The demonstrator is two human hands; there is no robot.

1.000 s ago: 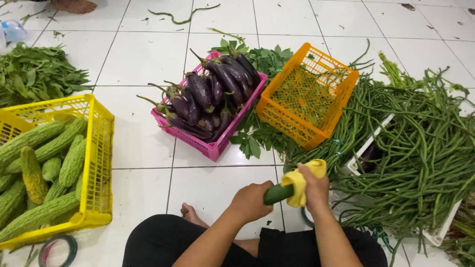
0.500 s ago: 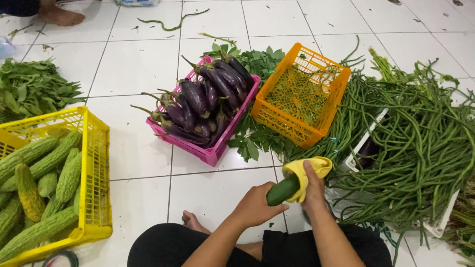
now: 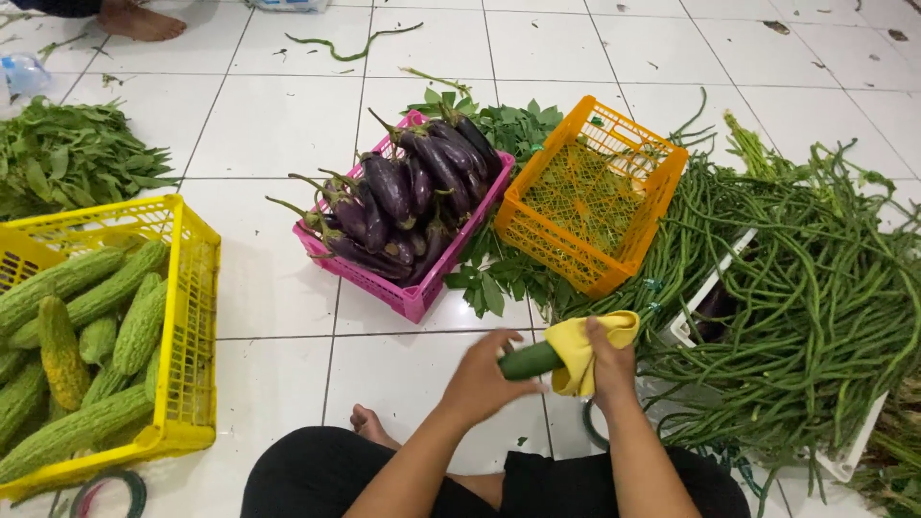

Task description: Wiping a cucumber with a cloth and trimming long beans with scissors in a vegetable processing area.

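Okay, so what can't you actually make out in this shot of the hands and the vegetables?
- Head view: most of the cucumber is hidden, wrapped in the yellow cloth held by the right hand.
- The left hand is motion-blurred, so its fingers cannot be told apart.
- The white crate is buried under long beans.
- The yellow crate of bitter gourds is cut off by the left edge.

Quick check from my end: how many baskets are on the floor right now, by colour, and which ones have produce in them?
Yellow basket, with bitter gourds: 1
Pink basket, with eggplants: 1
Orange basket, no produce inside: 1
Total: 3 baskets, 2 with produce.
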